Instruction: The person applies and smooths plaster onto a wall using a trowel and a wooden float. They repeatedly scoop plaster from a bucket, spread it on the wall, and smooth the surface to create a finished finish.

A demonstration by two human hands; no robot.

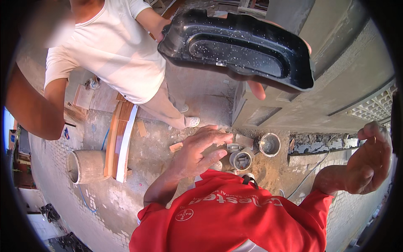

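Note:
My left hand is raised in front of my chest, fingers stretched out and thumb apart, holding nothing. Off to the right, my right hand is lifted with its fingers loosely curled and nothing visible in it. Beyond both hands, a black plastic tray with white specks is held up, tilted so its recessed inside shows. A co-worker in a white shirt reaches to its left end. Fingers show under its right part; whose they are I cannot tell. Neither of my hands touches the tray.
Two buckets stand on the dirty floor near my feet. Wooden boards lean on a concrete pipe at the left. A grey plastered wall with recessed panels rises at the right, near a thin hose.

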